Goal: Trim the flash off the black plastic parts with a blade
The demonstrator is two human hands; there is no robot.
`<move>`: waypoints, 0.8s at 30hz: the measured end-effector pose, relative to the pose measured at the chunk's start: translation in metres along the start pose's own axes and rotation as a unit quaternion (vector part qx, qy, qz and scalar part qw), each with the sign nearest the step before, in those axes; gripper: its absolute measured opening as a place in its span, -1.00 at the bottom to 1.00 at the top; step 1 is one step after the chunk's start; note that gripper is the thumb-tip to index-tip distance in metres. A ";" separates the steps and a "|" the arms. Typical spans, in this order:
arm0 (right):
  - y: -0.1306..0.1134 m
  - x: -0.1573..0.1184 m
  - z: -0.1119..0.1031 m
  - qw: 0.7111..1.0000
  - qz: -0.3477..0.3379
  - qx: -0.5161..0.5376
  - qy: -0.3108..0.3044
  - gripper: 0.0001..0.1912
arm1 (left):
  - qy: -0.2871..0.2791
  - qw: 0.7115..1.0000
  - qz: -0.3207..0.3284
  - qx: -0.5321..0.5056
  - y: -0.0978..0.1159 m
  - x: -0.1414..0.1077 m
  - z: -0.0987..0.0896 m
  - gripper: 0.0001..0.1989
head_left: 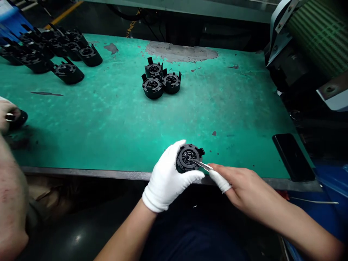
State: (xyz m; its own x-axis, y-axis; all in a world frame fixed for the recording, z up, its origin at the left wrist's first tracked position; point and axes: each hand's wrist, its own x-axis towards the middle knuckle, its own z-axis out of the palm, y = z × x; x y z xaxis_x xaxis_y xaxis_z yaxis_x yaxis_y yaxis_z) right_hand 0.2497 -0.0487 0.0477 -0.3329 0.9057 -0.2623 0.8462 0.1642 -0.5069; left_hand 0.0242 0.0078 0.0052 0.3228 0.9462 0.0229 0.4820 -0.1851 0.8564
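My left hand (168,173), in a white glove, is wrapped round a round black plastic housing (186,167) near the table's front edge. The open face of the housing, with its rings and small posts, is turned up toward me, and a tab stands out at its right rim. In my right hand (233,179), bare but for a white cover on the thumb, is a pair of metal tweezers (204,166). Their tips are at the middle of the housing's face; whether they grip a small part there I cannot tell.
Three similar black housings (153,87) stand grouped on the green table (114,119). Several taller black housings (69,72) fill the far left. A black phone (293,156) lies at the right edge. At left, another person's hand (5,114) holds a dark part. Machinery (320,36) stands at right.
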 end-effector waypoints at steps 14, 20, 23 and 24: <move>0.005 -0.007 0.010 0.994 0.010 0.073 0.075 -0.60 | 0.148 0.989 0.013 0.025 0.001 -0.019 0.027 -0.16; 0.009 0.016 0.012 0.994 0.005 -0.074 0.075 -0.59 | 0.161 0.986 0.023 0.046 0.003 -0.018 0.030 -0.22; 0.012 0.012 0.009 0.987 0.011 -0.131 0.088 -0.58 | 0.156 0.987 0.020 0.028 0.002 -0.017 0.030 -0.22; 0.013 0.009 0.008 0.986 0.008 -0.140 0.095 -0.57 | 0.155 0.987 0.017 0.022 0.002 -0.017 0.028 -0.22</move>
State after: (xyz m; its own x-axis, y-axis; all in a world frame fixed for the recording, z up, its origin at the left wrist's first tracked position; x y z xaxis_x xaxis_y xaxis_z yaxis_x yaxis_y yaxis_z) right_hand 0.2548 -0.0420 0.0320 -0.2571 0.9615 -0.0972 0.9415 0.2265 -0.2496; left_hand 0.0427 -0.0162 -0.0081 0.0771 0.9738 0.2139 0.5116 -0.2228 0.8298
